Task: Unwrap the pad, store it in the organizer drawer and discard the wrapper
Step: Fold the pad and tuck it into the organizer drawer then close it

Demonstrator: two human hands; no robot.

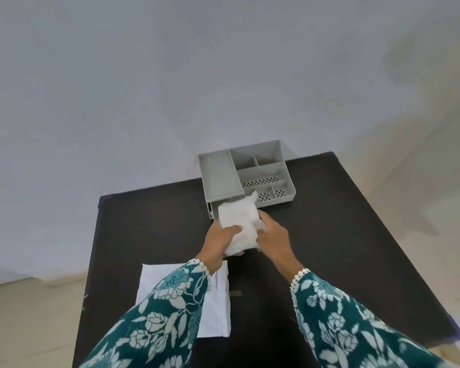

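Now both hands are holding the white pad above the black table, a little before the middle of the surface. The left hand is gripping the pad from its left side, with the thumb lying across the top of it and the other fingers going under it. The right hand is closing around the right side of the pad, with the fingers curled on its edge. The pad is looking folded and soft, and its far end is pointing toward the grey organizer.

The organizer is standing at the far edge of the table, close to the wall. Its top is showing several open compartments, some with small holes in the floor. At its front left, the drawer is standing open toward the person, and the far end of the pad is covering most of it, so I cannot tell if the pad is touching it.

A flat white wrapper is lying near the near edge of the table, partly hidden under the left sleeve. Both sleeves are showing a green and white flower pattern.
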